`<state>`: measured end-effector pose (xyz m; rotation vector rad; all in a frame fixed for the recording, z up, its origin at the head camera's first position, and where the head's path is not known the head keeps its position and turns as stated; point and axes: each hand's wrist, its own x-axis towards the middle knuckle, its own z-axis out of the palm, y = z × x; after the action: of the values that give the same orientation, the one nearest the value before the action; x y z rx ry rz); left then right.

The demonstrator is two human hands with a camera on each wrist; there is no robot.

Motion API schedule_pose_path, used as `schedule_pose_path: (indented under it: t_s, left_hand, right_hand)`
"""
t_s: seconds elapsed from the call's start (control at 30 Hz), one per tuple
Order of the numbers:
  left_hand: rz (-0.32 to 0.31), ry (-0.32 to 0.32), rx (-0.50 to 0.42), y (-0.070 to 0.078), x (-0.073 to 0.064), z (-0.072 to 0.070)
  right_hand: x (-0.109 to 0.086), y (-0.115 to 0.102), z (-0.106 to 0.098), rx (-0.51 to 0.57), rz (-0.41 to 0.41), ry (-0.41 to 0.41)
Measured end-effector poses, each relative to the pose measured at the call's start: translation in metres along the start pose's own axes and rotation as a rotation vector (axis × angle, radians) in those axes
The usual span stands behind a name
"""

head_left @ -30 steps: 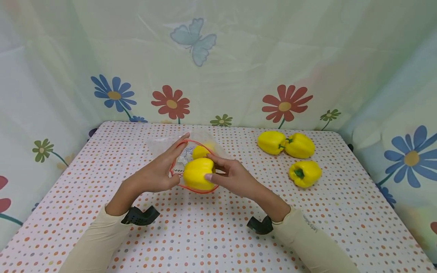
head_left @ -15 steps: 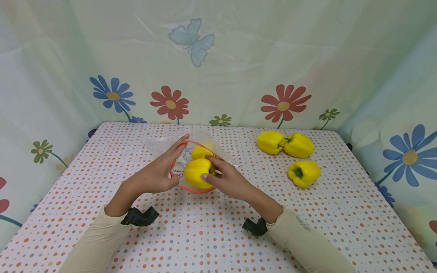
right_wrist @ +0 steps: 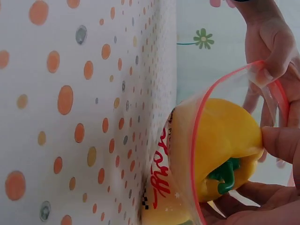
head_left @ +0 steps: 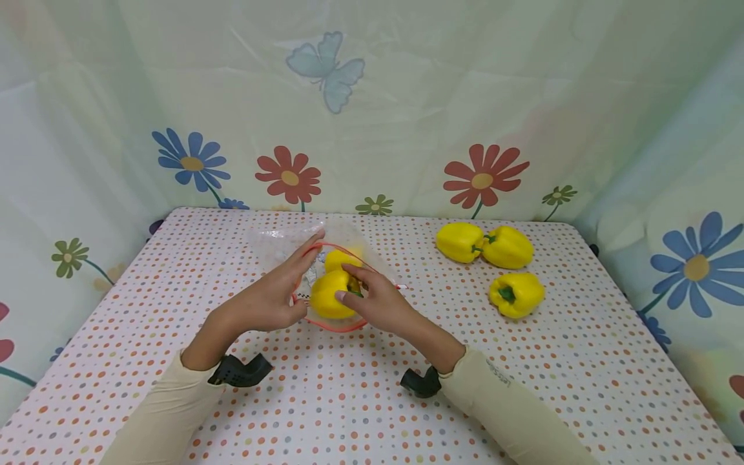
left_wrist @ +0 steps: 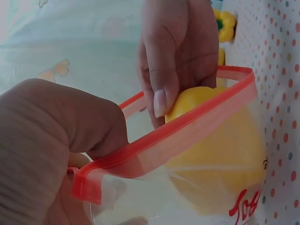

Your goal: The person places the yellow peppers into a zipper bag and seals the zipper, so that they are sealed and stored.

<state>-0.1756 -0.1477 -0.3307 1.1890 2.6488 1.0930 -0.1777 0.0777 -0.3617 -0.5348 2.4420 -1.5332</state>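
A clear zip bag with a red rim and red lettering stands with its mouth spread. My left hand holds its left edge; in the left wrist view the thumb bends over the red rim. My right hand grips a yellow bell pepper in the bag's mouth, thumb on the near side and fingers beyond. The right wrist view shows the pepper partly behind the clear wall, its green stem facing my right palm. Another yellow pepper lies deeper in the bag, partly hidden.
To the right on the dotted tablecloth lie a near yellow pepper and two farther ones, a left pepper and a right pepper, touching. A flowered curtain hangs behind the table.
My right hand has moved left and turned the gripped pepper, so its green stem shows now. The pepper sits deeper in the bag's mouth. My left hand has hardly moved.
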Motion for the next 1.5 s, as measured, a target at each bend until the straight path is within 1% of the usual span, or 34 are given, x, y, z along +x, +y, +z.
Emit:
schedule_pose_path:
  t_s: [0.07,0.2,0.37,0.5,0.63,0.77,0.87,0.93,1.03,1.1,1.23,1.37,1.43,1.5]
  left_hand:
    - [-0.006,-0.005,-0.001,0.001,0.000,0.001]
    - [-0.015,-0.006,0.004,0.002,0.000,0.002]
    - [-0.019,-0.004,0.015,0.000,0.000,0.002]
    - [-0.019,-0.005,0.024,0.001,0.000,0.002]
    - [-0.025,-0.013,0.032,0.001,0.000,0.002]
    - [-0.020,-0.012,0.037,-0.001,0.001,0.002]
    - [-0.012,-0.009,0.048,-0.002,0.000,0.002]
    - [-0.012,-0.005,0.049,-0.002,0.000,0.001]
    - [-0.024,0.003,0.052,-0.002,-0.001,-0.001]
    - [-0.030,0.007,0.046,-0.002,-0.001,-0.002]
    - [-0.029,0.011,0.037,-0.001,-0.001,-0.004]
    - [-0.023,0.016,0.027,-0.002,-0.002,-0.004]
    - [-0.023,0.026,0.030,-0.002,-0.001,-0.004]
    - [-0.025,0.048,0.052,-0.002,0.000,-0.005]
  right_hand:
    - [0.001,0.000,0.000,-0.016,0.025,0.003]
    - [0.002,0.002,0.002,0.011,0.038,0.015]
    - [0.007,0.007,0.007,-0.014,-0.008,0.044]
    - [0.011,0.007,0.012,-0.029,-0.030,0.064]
    - [0.014,0.006,0.016,-0.030,-0.013,0.068]
    - [0.014,0.007,0.017,-0.073,0.035,0.062]
    - [0.013,0.007,0.014,-0.091,0.061,0.059]
    - [0.011,0.006,0.012,-0.101,0.062,0.061]
    - [0.007,0.002,0.007,-0.104,0.043,0.069]
    - [0.004,0.000,0.003,-0.085,0.026,0.075]
    - [-0.002,-0.006,-0.006,-0.028,0.004,0.083]
    - [-0.007,-0.011,-0.014,-0.023,-0.013,0.098]
    - [-0.008,-0.012,-0.017,-0.023,-0.025,0.102]
    - [-0.009,-0.012,-0.019,-0.020,-0.040,0.093]
